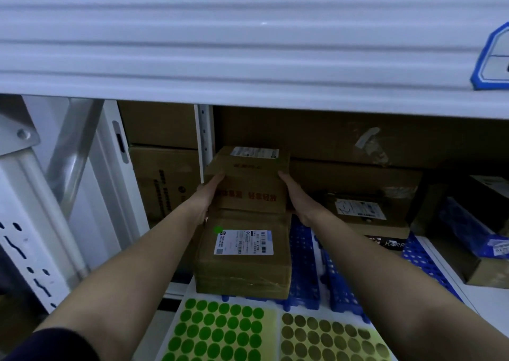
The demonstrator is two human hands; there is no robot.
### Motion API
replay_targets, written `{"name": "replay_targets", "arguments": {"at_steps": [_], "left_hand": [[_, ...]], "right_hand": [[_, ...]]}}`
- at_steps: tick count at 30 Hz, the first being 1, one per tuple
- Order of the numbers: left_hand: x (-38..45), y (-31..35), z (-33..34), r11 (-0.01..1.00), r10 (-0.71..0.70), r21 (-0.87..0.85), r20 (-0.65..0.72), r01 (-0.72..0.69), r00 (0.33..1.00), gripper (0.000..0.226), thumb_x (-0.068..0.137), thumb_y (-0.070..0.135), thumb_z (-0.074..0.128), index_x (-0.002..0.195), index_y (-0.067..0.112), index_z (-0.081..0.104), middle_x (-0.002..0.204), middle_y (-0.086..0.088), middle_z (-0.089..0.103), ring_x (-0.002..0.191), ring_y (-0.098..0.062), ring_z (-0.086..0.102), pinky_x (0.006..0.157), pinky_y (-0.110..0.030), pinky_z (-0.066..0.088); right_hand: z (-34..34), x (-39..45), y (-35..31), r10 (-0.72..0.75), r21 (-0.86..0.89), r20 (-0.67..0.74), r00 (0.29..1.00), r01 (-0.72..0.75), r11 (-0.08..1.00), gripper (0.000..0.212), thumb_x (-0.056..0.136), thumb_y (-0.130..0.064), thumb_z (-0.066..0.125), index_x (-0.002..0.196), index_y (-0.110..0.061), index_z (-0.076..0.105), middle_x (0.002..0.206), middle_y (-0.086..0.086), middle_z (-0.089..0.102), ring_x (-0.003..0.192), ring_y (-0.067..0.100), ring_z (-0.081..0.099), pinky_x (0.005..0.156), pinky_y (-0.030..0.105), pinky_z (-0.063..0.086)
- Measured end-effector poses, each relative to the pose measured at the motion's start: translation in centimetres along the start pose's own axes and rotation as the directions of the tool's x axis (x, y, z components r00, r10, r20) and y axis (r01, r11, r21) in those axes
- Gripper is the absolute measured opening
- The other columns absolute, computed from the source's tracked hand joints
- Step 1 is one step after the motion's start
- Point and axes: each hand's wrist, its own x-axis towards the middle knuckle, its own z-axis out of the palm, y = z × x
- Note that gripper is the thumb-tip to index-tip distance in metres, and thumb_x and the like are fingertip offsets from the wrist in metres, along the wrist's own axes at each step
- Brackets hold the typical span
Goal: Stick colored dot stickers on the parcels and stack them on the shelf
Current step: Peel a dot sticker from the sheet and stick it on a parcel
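A brown cardboard parcel (249, 184) with red print and a white label on top sits deep on the shelf, on the back of a larger taped parcel (243, 261). The larger parcel carries a white shipping label and a green dot sticker (218, 229). My left hand (210, 192) grips the upper parcel's left side. My right hand (296, 195) grips its right side. At the shelf's front edge lie a sheet of green dot stickers (217, 330) and a sheet of gold dot stickers (327, 338).
A white shelf beam (248, 47) spans the view overhead. Blue perforated mats (304, 256) cover the shelf floor. Large brown cartons (355, 140) fill the back. More labelled boxes (360, 209) and a blue-wrapped item (473, 231) stand to the right. A white upright (204, 137) rises behind.
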Motion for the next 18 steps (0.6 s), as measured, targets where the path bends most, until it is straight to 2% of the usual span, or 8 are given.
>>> {"name": "replay_targets", "arguments": {"at_steps": [2,4,6,9,11,13,15,18], "left_hand": [[0.2,-0.1,0.0,1.000,0.010,-0.023,0.020,-0.009,1.000,0.085,0.080,0.062,0.059,0.146,0.016,0.031,0.134,-0.012,0.053,0.084,-0.020,0.058,0.056,-0.028,0.047],[0.4,-0.2,0.0,1.000,0.008,-0.021,0.027,-0.007,1.000,0.077,0.085,0.059,0.055,0.145,0.014,0.034,0.132,-0.010,0.053,0.088,-0.020,0.056,0.065,-0.031,0.047],[0.3,-0.3,0.1,1.000,0.008,0.014,0.039,-0.009,0.999,0.064,0.091,0.053,0.049,0.141,0.013,0.040,0.126,-0.007,0.054,0.094,-0.020,0.051,0.078,-0.033,0.043],[0.5,-0.6,0.1,0.999,-0.005,0.042,0.034,0.003,0.999,0.059,0.093,0.052,0.046,0.139,0.016,0.041,0.127,-0.005,0.053,0.108,-0.025,0.050,0.087,-0.034,0.037],[0.7,-0.6,0.1,0.999,0.000,0.044,0.021,-0.001,1.000,0.061,0.093,0.053,0.046,0.141,0.017,0.039,0.135,-0.007,0.051,0.119,-0.027,0.048,0.089,-0.034,0.036],[0.8,-0.8,0.0,0.999,0.007,0.052,0.023,-0.009,1.000,0.056,0.095,0.051,0.044,0.140,0.019,0.039,0.134,-0.006,0.051,0.122,-0.026,0.047,0.089,-0.033,0.035],[0.8,-0.9,0.0,0.999,0.009,0.054,0.013,-0.010,1.000,0.048,0.095,0.051,0.042,0.133,0.021,0.043,0.124,-0.001,0.052,0.111,-0.023,0.049,0.089,-0.033,0.036],[1.2,-1.4,-0.4,0.998,-0.021,0.052,-0.035,0.023,0.999,0.065,0.091,0.054,0.042,0.142,0.015,0.033,0.128,-0.008,0.054,0.112,-0.028,0.051,0.087,-0.036,0.041]], "right_hand": [[-0.2,1.3,0.5,0.000,-0.041,-0.021,1.000,-0.001,0.999,0.120,0.053,-0.092,0.055,0.151,-0.034,0.019,0.150,0.000,0.035,0.129,0.021,0.043,0.104,0.043,0.040],[-0.4,2.3,1.1,-0.014,-0.057,-0.019,1.000,0.013,0.998,0.124,0.048,-0.096,0.053,0.151,-0.037,0.017,0.156,-0.005,0.025,0.137,0.020,0.033,0.114,0.045,0.028],[0.2,1.4,0.5,-0.021,-0.068,-0.007,1.000,0.021,0.997,0.116,0.058,-0.092,0.050,0.152,-0.034,0.015,0.157,-0.005,0.023,0.137,0.018,0.032,0.109,0.036,0.031],[0.1,1.4,0.9,-0.036,-0.053,0.018,0.999,0.037,0.998,0.079,0.090,-0.066,0.040,0.153,-0.026,0.016,0.150,0.003,0.035,0.118,0.015,0.045,0.077,0.019,0.041],[0.1,1.3,1.1,-0.034,-0.046,0.023,0.999,0.035,0.998,0.070,0.096,-0.058,0.037,0.153,-0.023,0.016,0.147,0.004,0.038,0.109,0.013,0.046,0.068,0.016,0.040],[0.4,1.1,1.0,-0.032,-0.049,-0.004,0.999,0.032,0.998,0.071,0.096,-0.058,0.036,0.153,-0.023,0.013,0.148,0.004,0.037,0.110,0.013,0.044,0.071,0.016,0.040],[0.5,1.0,1.2,-0.016,-0.051,-0.025,1.000,0.015,0.999,0.077,0.094,-0.061,0.037,0.154,-0.022,0.007,0.150,0.003,0.033,0.119,0.015,0.043,0.085,0.020,0.037],[0.4,0.8,1.3,-0.006,-0.083,-0.040,0.999,0.003,0.997,0.087,0.092,-0.060,0.044,0.154,-0.020,-0.001,0.153,0.003,0.027,0.135,0.021,0.035,0.092,0.025,0.030]]}}
